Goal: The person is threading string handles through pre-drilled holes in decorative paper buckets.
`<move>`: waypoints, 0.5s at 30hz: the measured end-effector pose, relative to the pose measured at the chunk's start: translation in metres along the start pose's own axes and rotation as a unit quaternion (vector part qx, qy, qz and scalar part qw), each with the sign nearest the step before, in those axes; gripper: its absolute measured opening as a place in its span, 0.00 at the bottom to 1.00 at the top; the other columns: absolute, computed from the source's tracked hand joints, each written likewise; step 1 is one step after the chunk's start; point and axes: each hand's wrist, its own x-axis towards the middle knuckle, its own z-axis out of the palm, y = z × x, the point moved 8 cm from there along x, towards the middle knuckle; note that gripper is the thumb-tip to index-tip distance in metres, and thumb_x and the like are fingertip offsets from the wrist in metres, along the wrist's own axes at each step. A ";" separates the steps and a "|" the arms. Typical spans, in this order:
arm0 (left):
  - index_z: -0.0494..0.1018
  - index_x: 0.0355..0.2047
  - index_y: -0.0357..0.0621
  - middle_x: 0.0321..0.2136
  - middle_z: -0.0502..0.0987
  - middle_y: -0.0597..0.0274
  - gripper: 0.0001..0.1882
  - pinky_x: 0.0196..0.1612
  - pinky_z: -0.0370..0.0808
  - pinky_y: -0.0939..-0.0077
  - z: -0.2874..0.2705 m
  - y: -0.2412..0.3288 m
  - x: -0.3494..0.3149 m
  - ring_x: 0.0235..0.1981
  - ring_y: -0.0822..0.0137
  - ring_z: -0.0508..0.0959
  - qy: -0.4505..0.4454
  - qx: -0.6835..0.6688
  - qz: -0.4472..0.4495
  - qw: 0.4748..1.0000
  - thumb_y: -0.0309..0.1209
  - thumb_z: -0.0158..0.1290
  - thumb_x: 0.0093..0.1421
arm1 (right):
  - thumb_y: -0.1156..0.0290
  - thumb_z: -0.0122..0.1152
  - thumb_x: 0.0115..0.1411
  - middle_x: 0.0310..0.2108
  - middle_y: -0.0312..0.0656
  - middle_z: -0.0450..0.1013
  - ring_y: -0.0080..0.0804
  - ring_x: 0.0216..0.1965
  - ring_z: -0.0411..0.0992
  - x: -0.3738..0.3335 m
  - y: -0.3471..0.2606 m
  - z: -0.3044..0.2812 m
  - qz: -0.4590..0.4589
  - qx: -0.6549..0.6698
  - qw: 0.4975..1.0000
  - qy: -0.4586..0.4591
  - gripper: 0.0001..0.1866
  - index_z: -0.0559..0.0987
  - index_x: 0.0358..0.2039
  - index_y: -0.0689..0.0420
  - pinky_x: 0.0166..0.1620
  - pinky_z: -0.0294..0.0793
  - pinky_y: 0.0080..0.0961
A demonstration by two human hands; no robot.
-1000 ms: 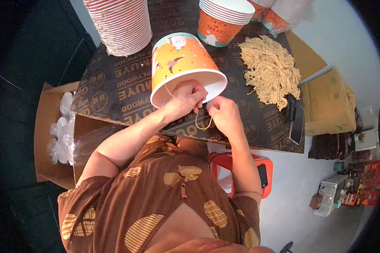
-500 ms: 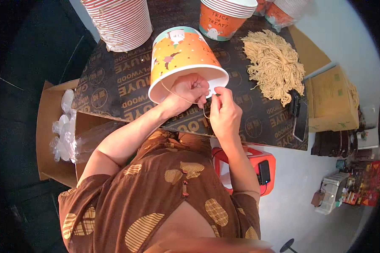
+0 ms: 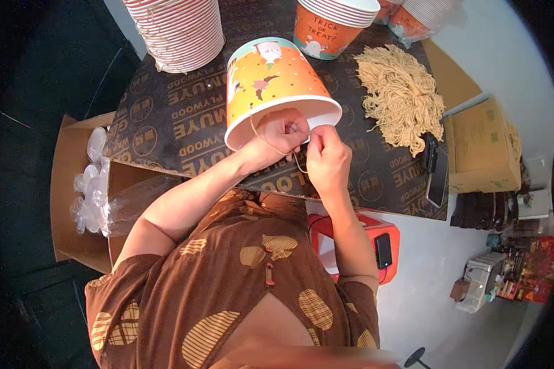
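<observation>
An orange paper bucket (image 3: 271,77) with bat and ghost pictures lies tilted on the table, its white-rimmed mouth toward me. From the rim's left side a thin beige cord (image 3: 256,132) runs across my left wrist and hangs in a small loop below my fingers. My left hand (image 3: 283,134) reaches into the bucket's mouth, fingers curled and pinching the cord. Close beside it, at the right part of the rim, my right hand (image 3: 327,154) is closed with thumb and forefinger pinching the cord. The fingertips partly hide the cord between them.
Beyond the bucket are a tall stack of buckets (image 3: 181,31) with cords and another orange stack (image 3: 329,31). A heap of beige cords (image 3: 400,92) lies right, near a phone (image 3: 437,178). A carton (image 3: 83,197) with clear plastic stands left, a red stool (image 3: 381,246) below the table (image 3: 197,144).
The bucket has turned slightly and shifted a little right in view. My right hand has closed in toward the left fingertips at the rim.
</observation>
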 end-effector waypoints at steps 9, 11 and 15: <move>0.72 0.26 0.36 0.20 0.72 0.66 0.06 0.21 0.71 0.82 0.000 -0.003 -0.001 0.19 0.77 0.71 0.011 0.038 -0.015 0.999 0.25 0.50 0.58 | 0.78 0.54 0.59 0.22 0.52 0.73 0.50 0.25 0.76 -0.001 0.004 -0.005 0.051 0.077 0.993 -0.068 0.03 0.73 0.34 0.59 0.29 0.73 0.39; 0.72 0.26 0.35 0.20 0.72 0.65 0.06 0.21 0.72 0.82 -0.001 -0.004 -0.001 0.19 0.77 0.71 0.018 0.033 -0.017 0.999 0.25 0.50 0.57 | 0.78 0.54 0.59 0.23 0.52 0.74 0.49 0.26 0.76 -0.006 -0.003 -0.012 0.047 0.078 0.994 -0.064 0.03 0.73 0.35 0.59 0.30 0.73 0.38; 0.72 0.26 0.35 0.20 0.72 0.65 0.04 0.22 0.71 0.80 0.000 -0.007 0.000 0.21 0.77 0.71 0.011 0.046 -0.002 0.999 0.24 0.51 0.56 | 0.79 0.53 0.60 0.26 0.51 0.74 0.48 0.28 0.76 -0.012 -0.017 -0.016 -0.032 0.046 0.997 -0.049 0.05 0.72 0.37 0.59 0.31 0.74 0.37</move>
